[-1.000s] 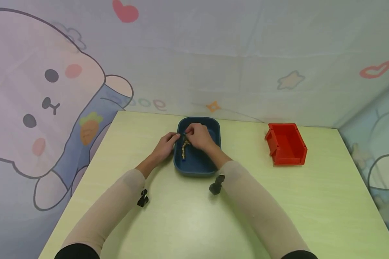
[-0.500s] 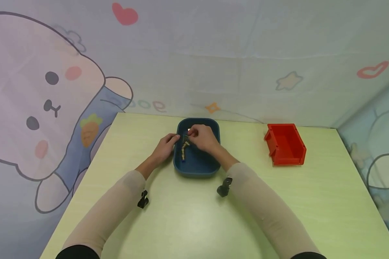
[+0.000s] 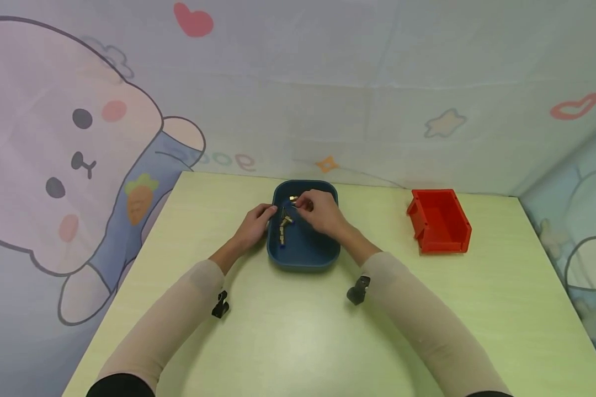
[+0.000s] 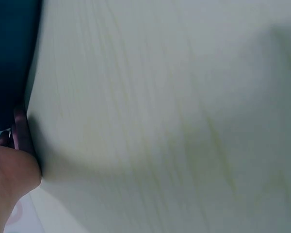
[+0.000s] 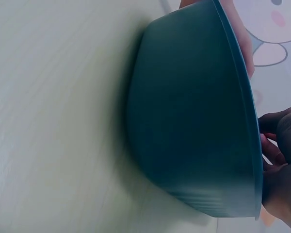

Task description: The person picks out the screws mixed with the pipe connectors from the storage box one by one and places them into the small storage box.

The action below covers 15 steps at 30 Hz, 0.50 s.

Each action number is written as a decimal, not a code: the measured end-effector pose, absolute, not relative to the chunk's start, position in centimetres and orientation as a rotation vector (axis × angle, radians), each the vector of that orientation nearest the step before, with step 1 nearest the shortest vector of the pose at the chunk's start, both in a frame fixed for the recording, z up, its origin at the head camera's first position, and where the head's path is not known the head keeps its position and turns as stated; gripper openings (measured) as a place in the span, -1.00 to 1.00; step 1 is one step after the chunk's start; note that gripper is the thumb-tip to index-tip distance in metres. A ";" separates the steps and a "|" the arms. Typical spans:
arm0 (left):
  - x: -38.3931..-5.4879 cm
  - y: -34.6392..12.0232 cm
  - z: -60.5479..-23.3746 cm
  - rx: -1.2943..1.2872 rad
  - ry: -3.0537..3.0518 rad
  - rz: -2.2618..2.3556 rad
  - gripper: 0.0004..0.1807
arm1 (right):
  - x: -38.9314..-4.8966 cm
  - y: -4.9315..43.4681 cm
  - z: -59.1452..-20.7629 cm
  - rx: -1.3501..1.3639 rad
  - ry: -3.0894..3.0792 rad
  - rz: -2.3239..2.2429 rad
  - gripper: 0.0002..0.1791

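Observation:
A dark blue tray (image 3: 303,263) stands near the table's back edge, with several small brass fittings (image 3: 282,231) with blue ends at its left side. My left hand (image 3: 252,225) grips the tray's left rim, thumb on top and fingers along the outer wall. Over the tray's upper part, my right hand (image 3: 323,212) has its thumb and fingers curled together. Another brass fitting (image 3: 293,198) shows right at its fingertips; I cannot tell whether they pinch one. In the right wrist view, the tray wall (image 5: 194,111) hides much of the right hand's fingers (image 5: 274,150).
On the right of the pale wooden table (image 3: 288,342) stands a red open-front bin (image 3: 439,220). A printed cloth (image 3: 298,99) hangs behind the table's back edge. Both sleeved forearms reach in from the front, each with a small black camera at the wrist.
My right hand and forearm have shifted right over the tray, uncovering more of the fittings near its upper left. My left hand stays at the rim.

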<state>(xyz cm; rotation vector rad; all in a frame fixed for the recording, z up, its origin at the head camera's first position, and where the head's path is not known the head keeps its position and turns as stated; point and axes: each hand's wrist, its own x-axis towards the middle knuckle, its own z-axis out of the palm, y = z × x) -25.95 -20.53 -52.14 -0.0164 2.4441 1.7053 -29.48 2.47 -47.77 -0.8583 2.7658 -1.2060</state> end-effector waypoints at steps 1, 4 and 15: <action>-25.9 -20.5 -52.1 -0.016 2.441 1.705 -0.37 | -29.4 2.6 -47.7 -0.864 2.766 -1.198 -0.94; -25.8 -20.4 -52.1 -0.016 2.438 1.707 -0.36 | -29.3 3.0 -47.5 -0.878 2.765 -1.178 -0.93; -25.7 -20.5 -51.9 -0.018 2.422 1.710 -0.35 | -29.0 4.3 -46.7 -0.988 2.733 -1.138 -0.96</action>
